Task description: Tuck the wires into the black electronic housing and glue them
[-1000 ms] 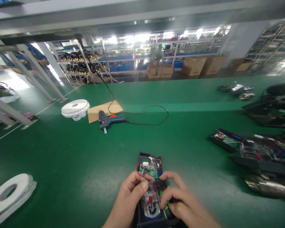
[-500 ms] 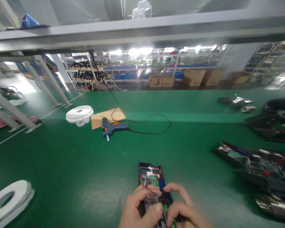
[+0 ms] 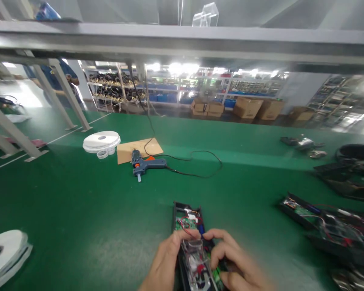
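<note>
In front of me, near the bottom of the head view, lies an open black plastic housing (image 3: 175, 216) with a green circuit board and red and black wires inside. A clear plastic part (image 3: 194, 258), with something red and dark in it, sits in its near half. My left hand (image 3: 166, 258) grips the left side, a finger reaching across the top of the clear part. Curled fingers of my right hand (image 3: 230, 258) press at the right side, by a green piece (image 3: 217, 275). The housing's near end is cut off by the frame.
A grey glue gun (image 3: 150, 163) rests partly on brown cardboard (image 3: 127, 147), its cord trailing right. White tape rolls stand at back left (image 3: 101, 139) and front left (image 3: 9, 250). Another open housing (image 3: 300, 210) and blurred wired parts crowd the right. A shelf beam (image 3: 182, 42) crosses above.
My left thumb has come off the clear plastic part, which shows more now. My right fingers have shifted slightly along the housing's right side. The view has tilted a little.
</note>
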Tool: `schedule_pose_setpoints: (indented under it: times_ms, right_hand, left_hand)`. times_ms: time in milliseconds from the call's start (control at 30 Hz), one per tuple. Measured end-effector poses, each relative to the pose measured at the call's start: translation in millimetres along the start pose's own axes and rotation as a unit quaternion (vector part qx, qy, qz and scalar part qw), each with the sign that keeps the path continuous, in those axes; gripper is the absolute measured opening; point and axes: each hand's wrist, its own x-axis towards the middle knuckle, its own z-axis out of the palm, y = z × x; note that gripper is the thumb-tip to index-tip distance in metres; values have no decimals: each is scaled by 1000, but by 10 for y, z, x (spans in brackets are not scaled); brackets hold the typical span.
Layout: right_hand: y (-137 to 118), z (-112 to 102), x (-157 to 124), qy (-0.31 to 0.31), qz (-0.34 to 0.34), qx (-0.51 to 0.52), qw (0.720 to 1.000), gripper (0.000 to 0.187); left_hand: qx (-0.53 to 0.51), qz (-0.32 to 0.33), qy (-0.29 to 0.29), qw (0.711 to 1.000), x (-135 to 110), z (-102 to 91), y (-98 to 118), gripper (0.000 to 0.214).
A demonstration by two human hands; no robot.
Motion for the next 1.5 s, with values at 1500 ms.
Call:
schedule_pose_setpoints:
  times_ms: [1500]
  right_hand:
    - [-159, 110, 10, 0, -46, 12, 999, 56]
  left_hand:
    - [240, 99, -128, 957, -129, -124, 378, 72]
